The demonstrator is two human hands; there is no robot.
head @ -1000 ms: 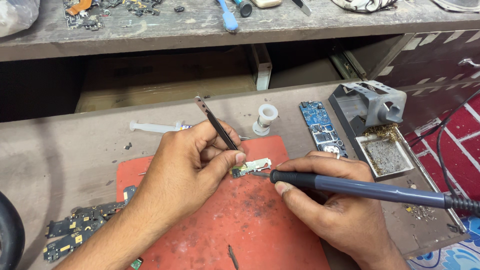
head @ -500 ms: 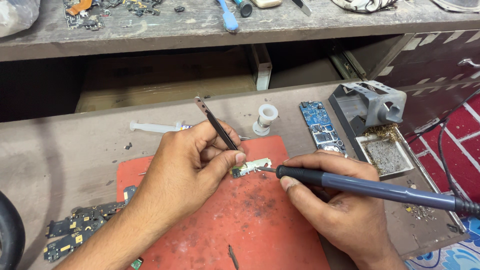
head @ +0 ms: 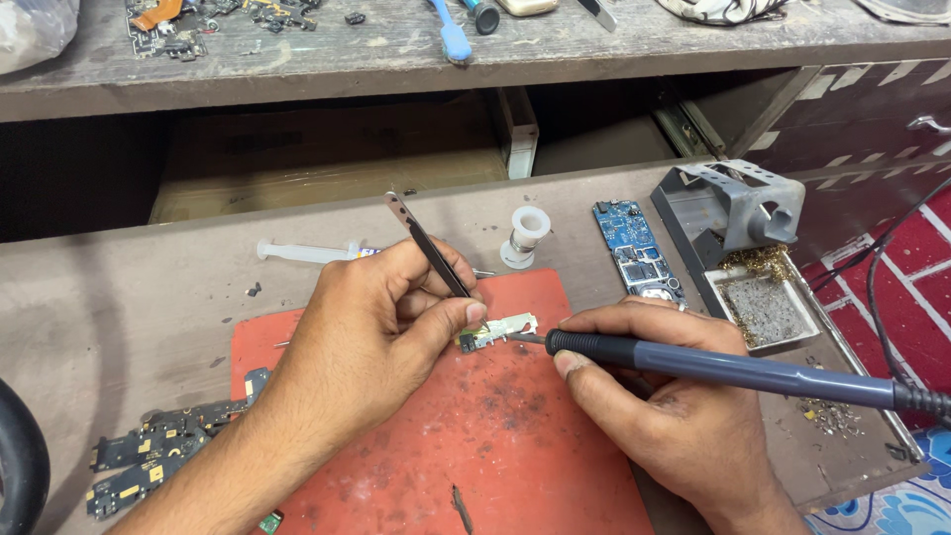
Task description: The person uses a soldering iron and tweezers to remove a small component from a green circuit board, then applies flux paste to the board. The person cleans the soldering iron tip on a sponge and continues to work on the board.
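Observation:
My left hand (head: 381,322) grips dark metal tweezers (head: 426,243) whose tips press down on a small pale circuit part (head: 500,329) lying on a red work mat (head: 495,436). My right hand (head: 659,411) holds a dark blue soldering iron (head: 733,369) like a pen, with its tip touching the right end of the small part. The iron's cable runs off to the right.
A grey soldering iron stand (head: 738,213) with a tray of brass wool sits at right. A blue circuit board (head: 634,248), a white solder spool (head: 525,236) and a syringe (head: 302,253) lie behind the mat. Dark boards (head: 149,456) lie at lower left. A cluttered shelf (head: 396,45) runs above.
The soldering iron's tip has stayed on the small part while its handle shifted slightly. My left hand and the tweezers have barely moved.

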